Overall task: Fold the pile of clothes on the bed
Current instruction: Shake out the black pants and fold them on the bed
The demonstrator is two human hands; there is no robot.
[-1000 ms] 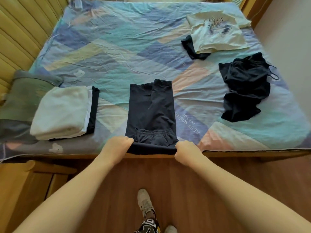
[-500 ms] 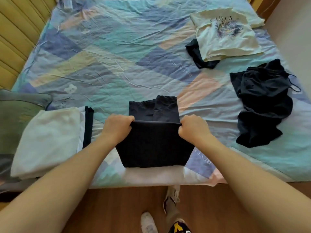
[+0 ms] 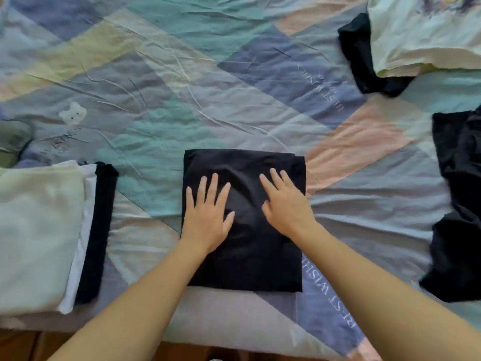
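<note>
A pair of black trousers [image 3: 250, 256] lies folded into a flat rectangle on the patchwork bed sheet [image 3: 161, 95], near the front edge. My left hand [image 3: 208, 214] rests flat on its left half, fingers spread. My right hand [image 3: 283, 204] lies flat on its right half, fingers apart. Neither hand grips the cloth. A crumpled black garment [image 3: 458, 204] lies unfolded at the right. At the top right a cream printed T-shirt [image 3: 421, 32] covers part of another black garment [image 3: 361, 56].
A stack of folded clothes [image 3: 41, 235], cream and white over black, sits at the left by the bed's front edge. A grey-green cushion [image 3: 13, 142] shows at the far left. Wooden floor [image 3: 20, 345] runs below the bed edge.
Both hands carried the trousers' near end up and over the far half, then let go. They now lie flat on the folded piece. The view has moved closer to the bed.
</note>
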